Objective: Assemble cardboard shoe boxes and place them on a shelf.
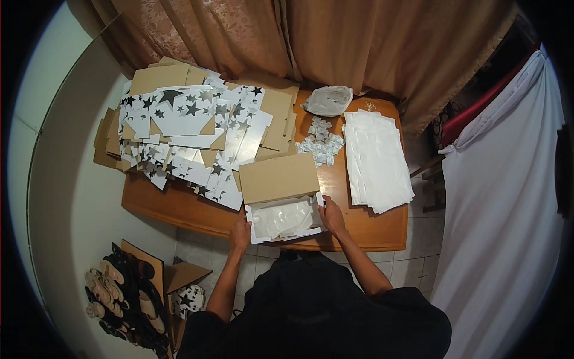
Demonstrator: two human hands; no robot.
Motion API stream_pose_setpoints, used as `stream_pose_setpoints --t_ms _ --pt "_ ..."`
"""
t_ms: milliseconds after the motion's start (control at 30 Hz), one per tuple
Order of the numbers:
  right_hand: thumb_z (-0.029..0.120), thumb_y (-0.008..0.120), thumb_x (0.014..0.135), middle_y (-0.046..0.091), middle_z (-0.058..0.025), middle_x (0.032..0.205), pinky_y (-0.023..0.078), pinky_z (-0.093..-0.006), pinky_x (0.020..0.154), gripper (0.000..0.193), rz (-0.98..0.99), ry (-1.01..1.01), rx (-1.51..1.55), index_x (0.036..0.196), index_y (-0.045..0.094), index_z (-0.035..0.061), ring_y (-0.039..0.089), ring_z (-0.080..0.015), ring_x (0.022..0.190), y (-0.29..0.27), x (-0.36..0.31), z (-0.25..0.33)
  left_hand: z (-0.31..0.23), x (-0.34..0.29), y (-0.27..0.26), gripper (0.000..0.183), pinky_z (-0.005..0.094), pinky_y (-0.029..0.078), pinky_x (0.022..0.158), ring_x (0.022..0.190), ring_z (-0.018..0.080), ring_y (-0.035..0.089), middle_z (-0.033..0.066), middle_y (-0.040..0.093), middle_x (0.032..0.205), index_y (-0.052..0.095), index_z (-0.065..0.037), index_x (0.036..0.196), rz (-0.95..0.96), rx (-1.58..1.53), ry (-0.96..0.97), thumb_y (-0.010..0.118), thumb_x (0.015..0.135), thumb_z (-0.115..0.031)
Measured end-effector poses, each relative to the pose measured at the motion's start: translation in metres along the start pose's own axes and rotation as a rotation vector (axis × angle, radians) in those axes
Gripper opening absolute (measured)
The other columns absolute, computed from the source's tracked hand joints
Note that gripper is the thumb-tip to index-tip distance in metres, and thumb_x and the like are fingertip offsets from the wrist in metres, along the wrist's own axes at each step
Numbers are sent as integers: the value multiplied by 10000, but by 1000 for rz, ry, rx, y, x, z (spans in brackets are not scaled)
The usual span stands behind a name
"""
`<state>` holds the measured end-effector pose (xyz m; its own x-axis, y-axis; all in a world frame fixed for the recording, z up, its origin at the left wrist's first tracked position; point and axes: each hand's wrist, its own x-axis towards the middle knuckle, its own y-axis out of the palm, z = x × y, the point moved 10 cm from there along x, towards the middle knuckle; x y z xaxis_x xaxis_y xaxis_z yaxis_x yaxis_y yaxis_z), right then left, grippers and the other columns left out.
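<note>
An opened cardboard box (280, 178) rests at the table's front edge, its brown lid raised at the back and its outer walls white. Inside lies white, slightly shiny wrapping paper (284, 216). My left hand (240, 233) grips the box's left side near the front corner. On the opposite side, my right hand (330, 215) is closed around the right wall. Both hands hold the same box, with the fingers partly hidden by its walls.
Flat star-printed cardboard boxes (191, 119) are heaped on the left of the wooden table (167, 200). Behind the box lie small white sachets (321, 146) and a plastic bag (327, 100). White paper sheets (376, 158) are stacked on the right. Shoes (122, 287) stand at lower left.
</note>
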<state>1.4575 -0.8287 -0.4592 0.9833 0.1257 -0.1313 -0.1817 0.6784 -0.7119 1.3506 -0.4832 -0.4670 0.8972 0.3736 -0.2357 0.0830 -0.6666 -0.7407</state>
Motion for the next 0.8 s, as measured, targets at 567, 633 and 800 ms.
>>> stream_pose_setpoints --t_ms 567,633,800 --pt "146 572 973 717 -236 942 562 -422 780 298 -50 88 209 1231 602 0 721 -355 861 -71 64 -32 -249 85 82 262 382 557 774 820 306 702 179 715 892 690 19 1046 303 -321 457 708 875 -179" --pt "78 564 965 726 -218 935 573 -397 770 274 -61 64 180 1218 607 -17 735 -317 832 -72 80 -44 -271 100 107 251 372 560 743 780 278 709 173 719 855 701 20 1020 317 -276 483 708 875 -185" --pt "52 574 956 733 -211 935 578 -385 780 265 -37 81 203 1203 615 -36 747 -292 841 -63 125 -57 -298 153 161 200 357 555 721 773 238 714 168 723 843 716 18 975 323 -188 453 709 876 -156"
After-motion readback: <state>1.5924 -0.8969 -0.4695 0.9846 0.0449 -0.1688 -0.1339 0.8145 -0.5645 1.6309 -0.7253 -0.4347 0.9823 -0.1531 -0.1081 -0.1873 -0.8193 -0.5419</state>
